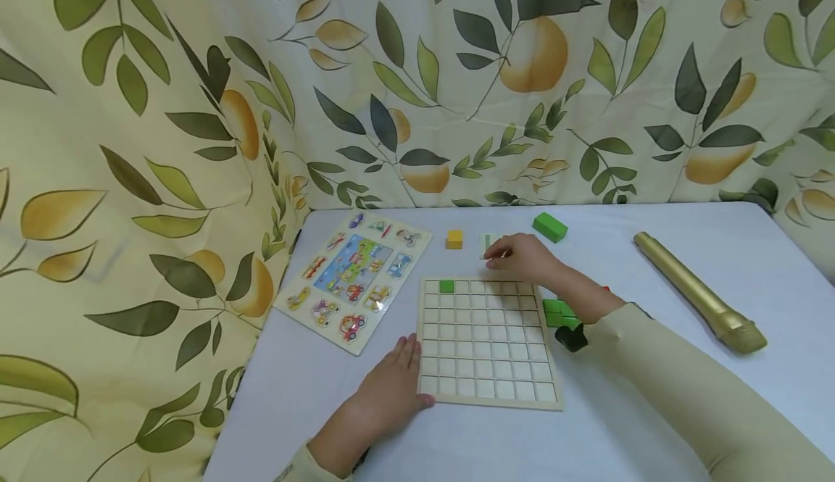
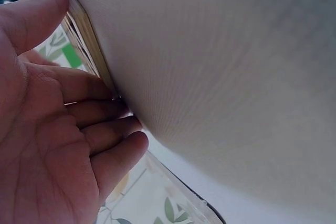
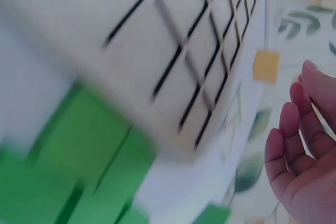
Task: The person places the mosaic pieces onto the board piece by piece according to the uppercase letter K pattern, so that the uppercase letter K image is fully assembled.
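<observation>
A square wooden grid board [image 1: 489,402] lies on the white table, with one green square block [image 1: 446,286] in its top row. My left hand [image 1: 389,386] rests along the board's left edge, fingers extended and thumb by the near corner. In the left wrist view, the fingertips [image 2: 137,139] meet the board's side. Beyond the far edge, my right hand [image 1: 522,257] hovers beside a small printed card [image 1: 489,244]. Its fingers are loosely bent, and the right wrist view shows nothing between the thumb and fingers [image 3: 291,145]. A yellow-orange block [image 1: 454,240] sits to the left of the card.
Several green blocks [image 1: 559,313] lie right of the board, partly under my right forearm. Another green block [image 1: 550,227] is at the back. A picture puzzle [image 1: 352,279] lies at the left, a gold microphone [image 1: 701,293] at the right. Patterned cloth [image 1: 417,105] hangs behind.
</observation>
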`<state>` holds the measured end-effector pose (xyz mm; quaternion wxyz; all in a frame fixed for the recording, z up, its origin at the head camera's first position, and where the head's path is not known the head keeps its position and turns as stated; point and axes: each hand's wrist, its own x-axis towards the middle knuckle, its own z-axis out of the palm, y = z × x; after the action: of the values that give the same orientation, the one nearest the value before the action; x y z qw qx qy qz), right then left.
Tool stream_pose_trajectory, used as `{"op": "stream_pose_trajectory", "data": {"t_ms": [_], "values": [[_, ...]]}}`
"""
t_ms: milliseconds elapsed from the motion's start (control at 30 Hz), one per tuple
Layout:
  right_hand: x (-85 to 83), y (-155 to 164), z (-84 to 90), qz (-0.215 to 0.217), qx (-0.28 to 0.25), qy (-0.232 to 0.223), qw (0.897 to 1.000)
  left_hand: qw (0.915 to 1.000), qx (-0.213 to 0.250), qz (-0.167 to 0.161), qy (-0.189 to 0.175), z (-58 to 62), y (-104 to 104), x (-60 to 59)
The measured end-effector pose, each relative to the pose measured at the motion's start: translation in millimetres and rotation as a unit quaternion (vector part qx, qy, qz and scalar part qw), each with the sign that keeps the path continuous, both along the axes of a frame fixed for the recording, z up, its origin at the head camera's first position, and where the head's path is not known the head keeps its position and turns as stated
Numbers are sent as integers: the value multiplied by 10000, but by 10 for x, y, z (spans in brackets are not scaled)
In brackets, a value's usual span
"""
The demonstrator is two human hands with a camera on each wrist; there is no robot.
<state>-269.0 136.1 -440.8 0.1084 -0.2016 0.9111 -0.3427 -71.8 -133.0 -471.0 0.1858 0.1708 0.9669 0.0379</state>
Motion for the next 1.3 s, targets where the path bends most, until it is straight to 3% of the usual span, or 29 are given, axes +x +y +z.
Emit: {"op": "stream_pose_trajectory", "data": {"t_ms": [333,633,800,1300], "values": [[83,566,119,-490,365,-278,9977,10000,45,34,44,-6,-49,30],[224,882,-22,-454,596,-494,9960,9998,59,-93,179,43,-72,81],[313,987,-109,-451,633,-737,9942,9999,75,-83,121,58,-66,88],[414,1123,-201,-420,722,-560,9949,9995,34,-278,167,-20,-17,51]]}}
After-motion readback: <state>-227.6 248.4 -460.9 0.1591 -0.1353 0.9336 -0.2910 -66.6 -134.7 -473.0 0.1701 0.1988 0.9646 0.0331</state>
